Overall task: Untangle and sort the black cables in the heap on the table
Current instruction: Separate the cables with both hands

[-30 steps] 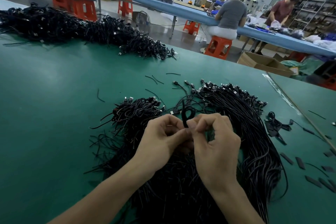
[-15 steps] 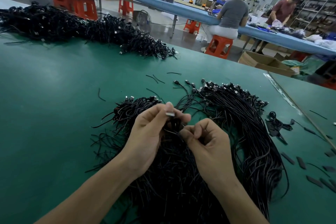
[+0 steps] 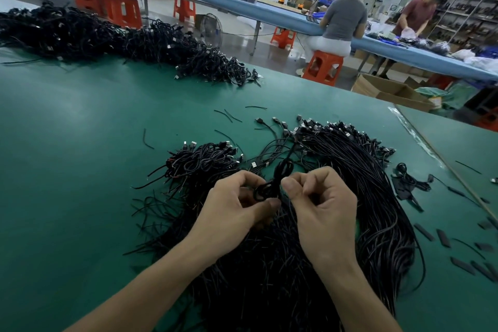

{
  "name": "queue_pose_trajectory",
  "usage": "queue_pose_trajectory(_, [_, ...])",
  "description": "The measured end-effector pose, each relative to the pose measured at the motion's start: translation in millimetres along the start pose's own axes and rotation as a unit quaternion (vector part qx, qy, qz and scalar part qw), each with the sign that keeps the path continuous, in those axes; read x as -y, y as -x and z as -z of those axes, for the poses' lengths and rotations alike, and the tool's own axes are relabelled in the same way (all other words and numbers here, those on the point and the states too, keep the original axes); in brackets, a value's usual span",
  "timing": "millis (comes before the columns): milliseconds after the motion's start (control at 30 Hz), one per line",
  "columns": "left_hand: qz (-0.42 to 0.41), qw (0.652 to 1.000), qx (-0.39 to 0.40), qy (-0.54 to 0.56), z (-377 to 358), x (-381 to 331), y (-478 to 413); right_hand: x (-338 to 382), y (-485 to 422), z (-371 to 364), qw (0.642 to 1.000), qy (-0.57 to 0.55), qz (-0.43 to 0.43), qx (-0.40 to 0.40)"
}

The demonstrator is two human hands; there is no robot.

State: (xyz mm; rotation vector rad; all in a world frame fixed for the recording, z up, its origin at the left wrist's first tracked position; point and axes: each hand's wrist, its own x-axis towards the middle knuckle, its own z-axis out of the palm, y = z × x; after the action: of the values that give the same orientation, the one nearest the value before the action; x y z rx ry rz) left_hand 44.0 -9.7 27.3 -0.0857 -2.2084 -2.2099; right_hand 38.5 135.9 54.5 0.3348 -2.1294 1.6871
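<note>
Hidden under both forearms: near part of the heap (image 3: 363,170) of black cables on the green counter (image 3: 80,143). Cut off at the lower edge: heap's near end. Too tangled to separate single strands; fingertips mostly concealed behind knuckles.

Above heap's middle: left hand (image 3: 237,210) and right hand (image 3: 323,210) close together, nearly touching, both pinching one looped cable (image 3: 277,179), loop upright between the thumbs.

Beyond the heap, off the counter: open cardboard box (image 3: 390,91), contents not discernible. Just right of the heap: small coil (image 3: 407,182), flat black strips (image 3: 443,238). Far left beyond the heap: second cable pile (image 3: 107,38).

Versus half a second ago: left hand lower, level with right; silver connector at its fingertips no longer seen; hands closer.
</note>
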Motion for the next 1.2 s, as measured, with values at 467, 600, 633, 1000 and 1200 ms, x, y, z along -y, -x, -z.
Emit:
queue_pose_trajectory(467, [-0.045,0.993,0.057,0.088,4.0,-6.6,-7.2,-15.5,10.8,-12.4,0.966,-0.170,-0.142,0.130])
queue_pose_trajectory(600, [-0.100,0.992,0.027,-0.070,12.5,-6.0,-19.5,-31.6,-0.3,7.9,0.979,-0.001,-0.135,0.150])
queue_pose_trajectory(633, [-0.110,0.988,0.002,-0.110,16.9,-5.6,-24.6,-40.3,-3.8,16.4,0.977,0.102,-0.123,0.139])
queue_pose_trajectory(1000, [-0.061,0.797,-0.054,-0.598,55.5,20.7,-80.5,-105.0,-19.2,40.8,0.844,0.435,-0.263,0.170])
queue_pose_trajectory(1200, [-0.012,0.756,0.015,-0.654,66.2,30.2,-79.6,-104.4,-27.6,33.5,0.825,0.472,-0.275,0.148])
